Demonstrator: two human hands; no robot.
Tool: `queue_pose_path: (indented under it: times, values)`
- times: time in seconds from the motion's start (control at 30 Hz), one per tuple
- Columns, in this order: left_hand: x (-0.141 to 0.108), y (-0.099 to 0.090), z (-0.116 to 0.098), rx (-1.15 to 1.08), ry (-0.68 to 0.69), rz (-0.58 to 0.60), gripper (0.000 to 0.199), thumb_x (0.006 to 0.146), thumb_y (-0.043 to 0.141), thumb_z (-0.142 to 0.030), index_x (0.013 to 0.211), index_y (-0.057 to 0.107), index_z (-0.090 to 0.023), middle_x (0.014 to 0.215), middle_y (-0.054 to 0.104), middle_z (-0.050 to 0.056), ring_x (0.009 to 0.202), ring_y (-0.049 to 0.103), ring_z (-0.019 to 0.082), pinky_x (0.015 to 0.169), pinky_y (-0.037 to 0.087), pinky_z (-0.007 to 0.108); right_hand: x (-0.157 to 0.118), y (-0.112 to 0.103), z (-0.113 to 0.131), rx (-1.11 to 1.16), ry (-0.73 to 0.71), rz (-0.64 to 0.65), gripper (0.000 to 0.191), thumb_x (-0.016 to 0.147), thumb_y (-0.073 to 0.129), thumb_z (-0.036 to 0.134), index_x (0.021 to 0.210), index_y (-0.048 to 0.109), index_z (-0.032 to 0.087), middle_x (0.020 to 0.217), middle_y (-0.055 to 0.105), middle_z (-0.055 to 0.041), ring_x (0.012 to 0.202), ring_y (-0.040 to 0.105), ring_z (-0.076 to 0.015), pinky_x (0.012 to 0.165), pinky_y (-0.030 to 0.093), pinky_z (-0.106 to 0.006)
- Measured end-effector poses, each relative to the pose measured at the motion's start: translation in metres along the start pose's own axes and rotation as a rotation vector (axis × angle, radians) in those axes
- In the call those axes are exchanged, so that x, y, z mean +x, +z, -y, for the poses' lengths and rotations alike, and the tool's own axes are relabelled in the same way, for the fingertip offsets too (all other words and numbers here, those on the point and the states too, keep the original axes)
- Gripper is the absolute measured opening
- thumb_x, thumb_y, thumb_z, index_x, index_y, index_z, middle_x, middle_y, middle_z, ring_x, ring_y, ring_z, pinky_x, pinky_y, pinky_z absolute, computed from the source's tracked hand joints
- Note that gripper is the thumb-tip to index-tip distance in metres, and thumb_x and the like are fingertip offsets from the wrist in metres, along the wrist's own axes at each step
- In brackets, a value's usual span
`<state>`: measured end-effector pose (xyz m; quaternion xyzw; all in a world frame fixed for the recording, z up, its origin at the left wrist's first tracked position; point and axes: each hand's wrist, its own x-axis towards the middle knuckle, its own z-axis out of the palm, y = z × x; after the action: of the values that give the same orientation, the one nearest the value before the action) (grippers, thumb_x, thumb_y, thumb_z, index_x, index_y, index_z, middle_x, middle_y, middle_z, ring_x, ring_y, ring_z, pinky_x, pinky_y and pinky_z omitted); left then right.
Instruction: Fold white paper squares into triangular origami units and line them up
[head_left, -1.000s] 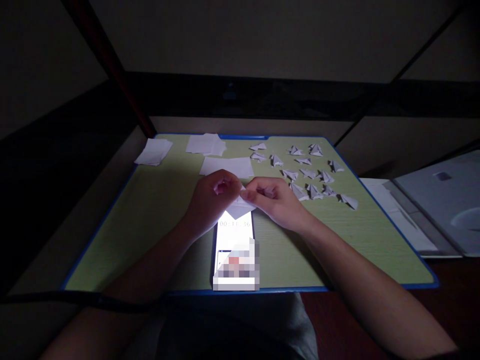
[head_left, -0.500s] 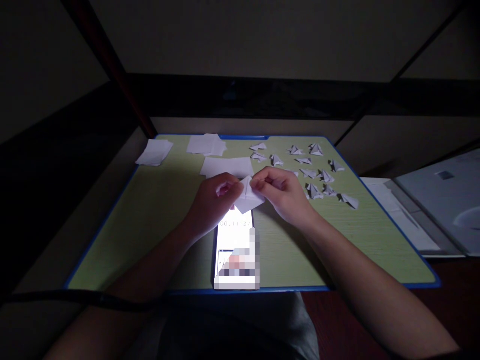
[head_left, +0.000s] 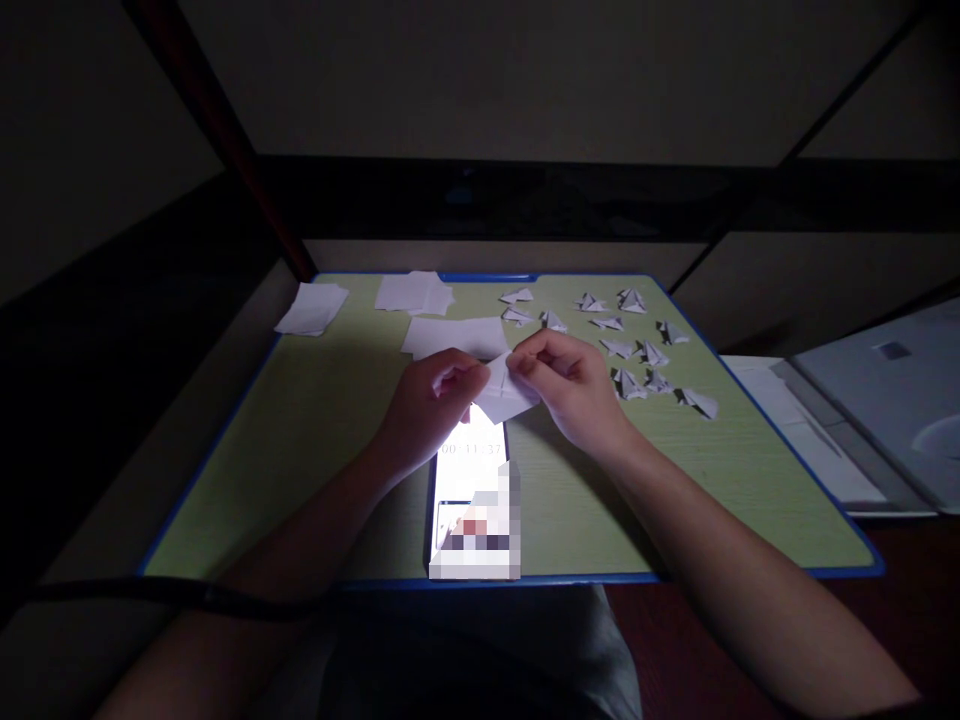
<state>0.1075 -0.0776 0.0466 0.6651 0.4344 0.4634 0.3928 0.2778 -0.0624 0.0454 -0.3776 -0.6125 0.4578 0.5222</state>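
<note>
Between my two hands is a small folded piece of white paper [head_left: 508, 393] with a crease down its middle. My left hand [head_left: 431, 400] pinches its left edge between thumb and fingers. At the paper's upper right, my right hand [head_left: 566, 385] has it pinched too. Just below the paper lies a phone [head_left: 471, 480] with a bright screen showing timer digits; its upper end is hidden by the paper and my left hand. Several small folded paper figures [head_left: 628, 383] are spread over the table beyond my right hand.
A green table [head_left: 300, 480] with a blue rim carries everything. White paper sheets lie in a left stack [head_left: 312, 308], a back stack [head_left: 409, 292] and a nearer sheet [head_left: 457, 336]. A dark cable [head_left: 202, 597] crosses at lower left. Right of the table stands a pale grey object [head_left: 892, 400].
The folded paper has shifted slightly right and turned a little in my fingers. My right hand's pinch has moved slightly up along its edge.
</note>
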Motion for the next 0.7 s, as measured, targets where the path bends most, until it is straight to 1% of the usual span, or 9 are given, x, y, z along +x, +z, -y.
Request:
queue_pose_path:
  times: [0.1,0.23,0.5,0.7]
  values:
    - [0.0,-0.0008,0.0003,-0.013,0.007,-0.023,0.019,0.082,0.058,-0.026,0.065,0.056,-0.018,0.047,0.052,-0.005,0.04,0.048,0.007,0.04,0.037,0.018,0.0004,0.0,0.0,0.006,0.009,-0.001,0.013,0.077,0.065,0.027,0.068,0.063,0.017,0.058,0.055,0.0038,0.052,0.044,-0.0083,0.049,0.03,-0.024]
    - [0.0002,-0.0006,0.0009,-0.005,0.01,-0.022,0.02,0.083,0.058,-0.025,0.066,0.056,-0.017,0.047,0.052,-0.005,0.04,0.048,0.006,0.04,0.037,0.018,0.0005,0.0012,0.0002,0.0,0.03,0.006,0.019,0.078,0.068,0.033,0.07,0.062,0.017,0.058,0.056,0.0032,0.053,0.047,-0.0087,0.048,0.031,-0.024]
    - [-0.0005,-0.0003,0.0015,0.028,0.037,0.004,0.021,0.084,0.058,-0.023,0.064,0.055,-0.017,0.046,0.052,-0.005,0.04,0.048,0.006,0.041,0.038,0.017,0.0003,-0.0007,0.0003,0.026,0.062,0.023,0.03,0.076,0.074,0.041,0.065,0.058,0.018,0.053,0.049,0.005,0.05,0.04,-0.008,0.045,0.026,-0.022]
    - [-0.0009,0.0002,-0.0007,0.02,0.031,0.01,0.021,0.084,0.058,-0.024,0.064,0.056,-0.018,0.046,0.052,-0.005,0.04,0.048,0.007,0.041,0.038,0.018,0.0012,-0.0012,0.0025,0.07,0.116,0.039,0.031,0.075,0.074,0.045,0.069,0.06,0.018,0.056,0.052,0.0042,0.05,0.042,-0.0086,0.046,0.027,-0.023]
